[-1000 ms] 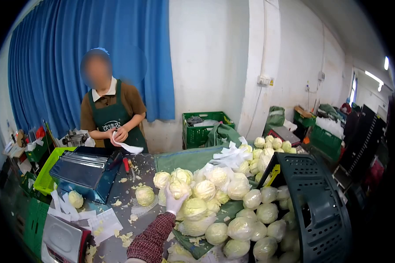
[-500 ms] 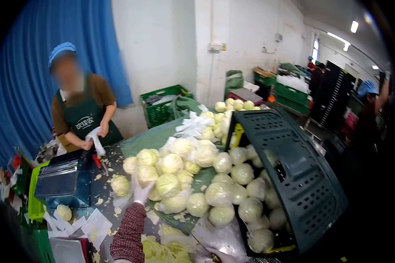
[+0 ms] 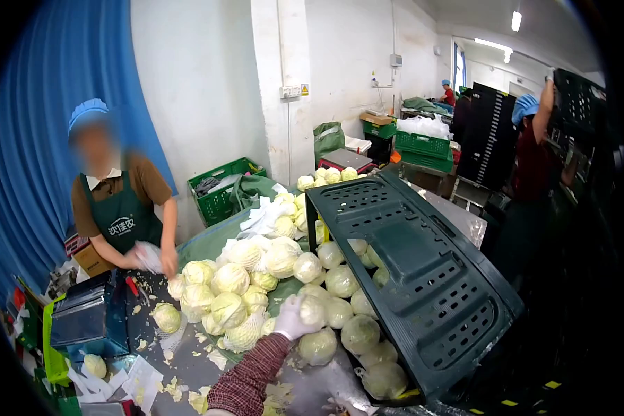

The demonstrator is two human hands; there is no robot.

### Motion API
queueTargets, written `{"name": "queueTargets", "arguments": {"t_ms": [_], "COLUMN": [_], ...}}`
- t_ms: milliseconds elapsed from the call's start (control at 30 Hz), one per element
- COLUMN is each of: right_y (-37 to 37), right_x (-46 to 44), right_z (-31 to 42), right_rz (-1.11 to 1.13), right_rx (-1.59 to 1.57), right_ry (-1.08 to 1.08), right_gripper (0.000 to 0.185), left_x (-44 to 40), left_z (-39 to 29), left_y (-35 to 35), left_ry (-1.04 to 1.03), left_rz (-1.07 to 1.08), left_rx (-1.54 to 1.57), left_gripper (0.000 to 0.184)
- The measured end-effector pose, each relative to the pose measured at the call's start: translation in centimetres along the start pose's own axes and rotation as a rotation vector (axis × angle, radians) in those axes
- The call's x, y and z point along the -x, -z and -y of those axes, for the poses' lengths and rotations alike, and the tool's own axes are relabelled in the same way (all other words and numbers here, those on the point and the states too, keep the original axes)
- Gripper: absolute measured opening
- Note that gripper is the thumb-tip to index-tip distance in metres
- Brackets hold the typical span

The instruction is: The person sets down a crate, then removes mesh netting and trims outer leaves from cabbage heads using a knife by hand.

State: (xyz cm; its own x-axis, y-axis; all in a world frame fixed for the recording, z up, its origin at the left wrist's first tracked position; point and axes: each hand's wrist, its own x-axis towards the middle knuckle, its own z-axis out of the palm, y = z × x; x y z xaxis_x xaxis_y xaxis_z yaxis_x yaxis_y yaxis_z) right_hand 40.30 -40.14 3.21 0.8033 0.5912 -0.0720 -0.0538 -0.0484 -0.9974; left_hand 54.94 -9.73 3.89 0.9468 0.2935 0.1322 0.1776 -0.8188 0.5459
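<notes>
My left hand [image 3: 295,319], in a white glove below a dark red checked sleeve, curls its fingers around a pale cabbage [image 3: 313,312] beside the crate. Film-wrapped cabbages [image 3: 318,346] lie just below and to the right, several of them inside a tipped dark green crate [image 3: 423,270]. Left of my hand is a heap of cabbages without shiny film [image 3: 229,309], some in white foam netting [image 3: 243,335]. My right hand is out of view.
A co-worker [image 3: 121,201] across the table handles white material beside a dark blue box [image 3: 90,319]. Leaf scraps and white paper [image 3: 142,381] litter the grey table. Another person [image 3: 534,152] lifts a dark crate at the right. Green crates [image 3: 222,191] stand behind.
My left hand has moved right from the unwrapped heap to the wrapped cabbages. My right hand, at the bottom edge before, has left view. The view has swung right.
</notes>
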Motion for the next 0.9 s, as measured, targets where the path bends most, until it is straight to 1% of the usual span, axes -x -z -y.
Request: {"name": "queueTargets", "arguments": {"t_ms": [33, 100, 133, 167, 233, 267, 300, 333, 367, 400, 433, 467, 500, 533, 567, 600, 633, 667, 700, 733, 767, 833, 867, 900], "right_y": [-0.2, 0.0, -0.6, -0.7, -1.7, -3.2, -3.8, -5.3, -6.9, -8.4, -9.9, -11.3, -12.5, -13.9, -15.2, -16.3, -17.2, -18.0, -18.9, -19.6, -19.5, -19.4, -18.3, -17.4], "right_x": [0.3, 0.2, -0.1, -0.6, -1.3, -2.2, -2.7, -2.8, -2.8, -2.7, -2.4, -2.0, -1.4, -1.4, -0.7, 0.4, 1.8, 3.2, 4.3, 5.3, 5.9, 6.9, 6.9, 7.2], "right_z": [-1.1, 0.8, 0.3, 0.7, 1.6, -2.1, 1.0, 2.3, 3.1, 3.4, 3.4, 3.0, 2.1, 0.3, -1.2, -2.6, -3.7, -3.1, -3.5, -3.9, -4.6, -6.0, -3.9, -2.3], "right_rz": [-0.052, -0.038, -0.089, -0.075, -0.055, -0.089, 0.058, 0.136, 0.213, 0.288, 0.323, 0.409, 0.491, 0.591, 0.616, 0.639, 0.658, 0.773, 0.792, 0.726, 0.686, 0.540, 0.499, 0.444], "right_rx": [-0.077, -0.140, -0.145, -0.141, -0.256, -0.306, -0.420, -0.338, -0.321, -0.305, -0.302, -0.359, -0.412, -0.514, -0.510, -0.493, -0.464, -0.434, -0.426, -0.401, -0.305, -0.050, 0.293, 0.634], "right_ry": [-0.010, -0.125, -0.023, -0.016, -0.076, -0.032, -0.152, -0.021, 0.010, 0.042, 0.025, -0.072, -0.181, -0.179, -0.200, -0.423, -0.650, -0.728, -0.746, -0.703, -0.513, -0.158, 0.142, 0.444], "right_gripper": [0.040, 0.038, 0.038, 0.038, 0.041, 0.042, 0.053, 0.057, 0.058, 0.060, 0.060, 0.058, 0.055, 0.050, 0.050, 0.048, 0.047, 0.036, 0.036, 0.032, 0.030, 0.027, 0.026, 0.025], "left_x": [0.3, 0.8, 2.7, 5.1, 12.1, 15.8, 19.4, 22.8, 26.2, 29.7, 32.9, 36.2, 39.4, 42.6, 45.0, 45.5, 46.6, 47.5, 48.5, 49.6, 50.5, 51.7, 51.8, 51.8], "left_z": [0.8, 2.1, 2.9, 2.8, 1.7, 1.9, 1.9, 1.1, -0.1, -1.5, -2.7, -3.2, -3.1, -2.9, -2.9, -4.2, -4.3, -3.7, -2.7, -1.8, -0.8, 0.7, 1.1, 1.9], "left_y": [0.3, 1.7, 2.3, 3.5, 6.3, 6.7, 7.1, 8.1, 9.6, 11.2, 12.3, 12.9, 13.0, 12.8, 12.7, 13.8, 13.0, 12.2, 11.6, 11.2, 10.2, 6.8, 5.8, 4.5], "left_ry": [0.001, 0.166, 0.177, 0.179, 0.316, 0.357, 0.392, 0.457, 0.477, 0.539, 0.598, 0.528, 0.553, 0.430, 0.299, 0.405, 0.442, 0.424, 0.399, 0.383, 0.400, 0.547, 0.590, 0.593], "left_rz": [0.013, -0.049, -0.075, -0.092, -0.125, -0.145, -0.175, -0.188, -0.236, -0.159, -0.079, -0.012, -0.046, -0.157, -0.230, -0.364, -0.374, -0.408, -0.440, -0.431, -0.431, -0.611, -0.621, -0.618], "left_rx": [-0.011, 0.461, 0.660, 0.659, 1.476, 1.643, 1.812, 1.743, 1.742, 1.704, 1.669, 1.657, 1.671, 1.056, 0.429, -0.066, -0.065, 0.007, 0.078, 0.078, 0.085, 0.546, 0.405, 0.425], "left_gripper": [0.105, 0.096, 0.078, 0.078, 0.065, 0.065, 0.065, 0.092, 0.092, 0.094, 0.096, 0.109, 0.109, 0.117, 0.126, 0.136, 0.136, 0.134, 0.132, 0.121, 0.121, 0.111, 0.106, 0.106]}}
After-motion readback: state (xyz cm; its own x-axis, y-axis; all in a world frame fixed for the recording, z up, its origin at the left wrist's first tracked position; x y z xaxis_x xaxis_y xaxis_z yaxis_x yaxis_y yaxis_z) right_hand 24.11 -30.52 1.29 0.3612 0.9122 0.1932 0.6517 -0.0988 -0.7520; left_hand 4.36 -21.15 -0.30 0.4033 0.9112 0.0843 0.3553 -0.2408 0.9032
